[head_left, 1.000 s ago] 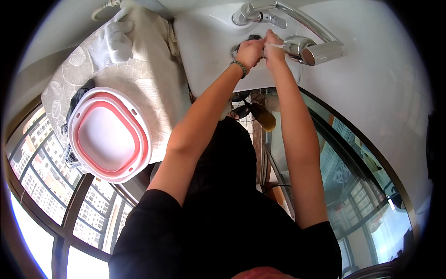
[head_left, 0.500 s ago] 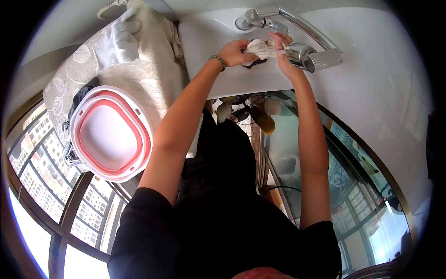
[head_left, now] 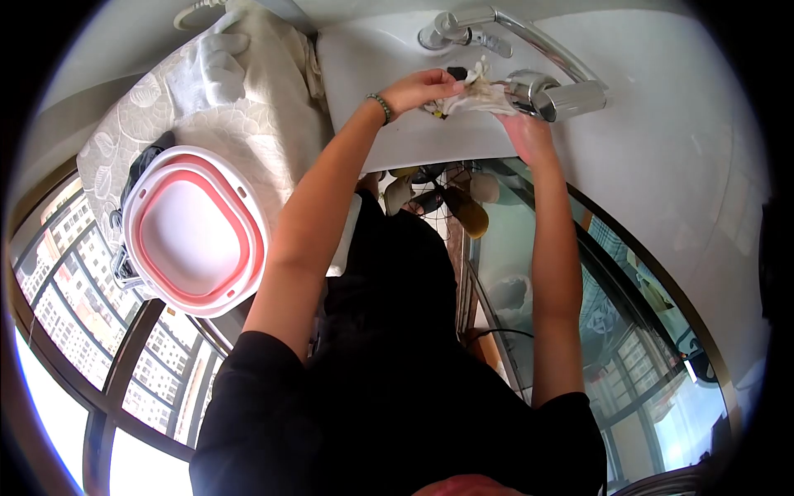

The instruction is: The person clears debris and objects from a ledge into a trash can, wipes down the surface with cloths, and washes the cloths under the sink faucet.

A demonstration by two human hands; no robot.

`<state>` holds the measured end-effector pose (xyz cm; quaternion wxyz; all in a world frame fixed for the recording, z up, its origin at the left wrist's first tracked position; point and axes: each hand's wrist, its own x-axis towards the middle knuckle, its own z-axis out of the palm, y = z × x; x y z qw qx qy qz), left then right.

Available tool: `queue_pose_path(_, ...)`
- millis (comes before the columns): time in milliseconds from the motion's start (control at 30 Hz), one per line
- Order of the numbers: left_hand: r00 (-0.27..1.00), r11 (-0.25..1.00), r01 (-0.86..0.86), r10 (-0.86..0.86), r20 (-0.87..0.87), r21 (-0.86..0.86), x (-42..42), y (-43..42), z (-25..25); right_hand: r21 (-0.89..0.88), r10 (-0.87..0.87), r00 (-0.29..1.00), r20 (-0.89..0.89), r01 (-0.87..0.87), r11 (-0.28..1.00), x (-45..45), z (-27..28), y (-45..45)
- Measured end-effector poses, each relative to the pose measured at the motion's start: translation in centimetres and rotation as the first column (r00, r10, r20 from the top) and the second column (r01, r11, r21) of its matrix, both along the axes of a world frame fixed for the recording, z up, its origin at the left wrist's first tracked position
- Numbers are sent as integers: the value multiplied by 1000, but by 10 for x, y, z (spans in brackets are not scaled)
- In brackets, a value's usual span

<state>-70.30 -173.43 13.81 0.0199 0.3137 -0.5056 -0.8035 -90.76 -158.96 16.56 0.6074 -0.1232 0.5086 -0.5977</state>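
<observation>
A crumpled white cloth (head_left: 480,97) with brown stains is stretched between my hands above the white sink (head_left: 368,62). My left hand (head_left: 422,89), with a beaded bracelet at the wrist, is closed on its left part, thumb on top. Dark patches show beside those fingers; I cannot tell what they are. My right hand (head_left: 528,135) is at the cloth's right end, just under the chrome faucet head (head_left: 529,89), which hides most of its fingers. The cloth's right end also passes behind the faucet head.
Left of the sink, a pink-and-white collapsible basin (head_left: 194,236) leans against a patterned cloth cover (head_left: 265,124). A white glove (head_left: 217,70) lies on that cover. The faucet's long arm (head_left: 542,45) reaches over the sink. A fan-like object (head_left: 442,198) stands below the sink's front edge.
The cloth is spread wider and turned between my hands. My left hand has shifted slightly left; my right hand has dropped lower, under the faucet head.
</observation>
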Motion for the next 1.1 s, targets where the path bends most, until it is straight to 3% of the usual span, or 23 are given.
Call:
queue_pose_path(100,966,965,235,-218,136,-120,-9,-5,-3,190,91,992,-85,-74,979,4,-8,4)
queue_pose_path(200,991,995,70,-77,-112,-70,-14,2,-7,179,-22,998,-55,31,983,14,-3,-1)
queue_pose_path(267,998,995,-37,33,-47,-89,-17,5,-14,136,-48,999,-23,51,989,16,11,-6)
queue_pose_path(333,989,985,-146,144,-28,-96,-17,7,10,121,-55,998,-32,58,991,18,15,-10)
queue_pose_path(400,998,972,-62,59,-19,-228,-17,10,-5,137,-38,996,-83,49,989,18,10,-11)
queue_pose_path(467,1000,934,21,-21,3,-357,-17,11,-28,225,20,954,-299,51,973,15,4,-7)
queue_pose_path(500,998,899,-61,56,-26,-434,-15,8,-29,268,55,915,-399,59,962,13,0,-5)
queue_pose_path(600,968,949,-246,233,-90,-195,-5,-3,-30,363,287,498,-818,60,930,-1,-6,-1)
queue_pose_path(633,980,933,-189,198,-1,-306,-2,-3,-28,294,251,439,-862,30,955,-4,-11,0)
queue_pose_path(733,915,928,-369,371,-158,38,-5,-4,-29,155,165,254,-953,-60,986,-10,-25,-4)
queue_pose_path(800,929,931,-353,360,-83,88,-3,-7,-27,159,168,106,-980,-88,983,-15,-28,-8)
queue_pose_path(833,935,931,-346,353,-45,115,-2,-8,-25,178,184,129,-974,-60,982,-15,-29,-8)
queue_pose_path(933,963,956,-4,83,255,-295,-2,2,-17,291,284,159,-945,17,957,-8,-30,-7)
queue_pose_path(967,931,906,150,6,366,-397,3,5,-26,363,354,143,-924,42,931,-2,-30,-4)
queue_pose_path(1067,898,595,379,-52,437,-709,12,34,-57,448,448,-12,-894,-36,893,7,-65,11)
queue_pose_path(1100,896,553,417,-117,429,-721,17,38,-63,459,453,-83,-888,-84,884,8,-79,16)
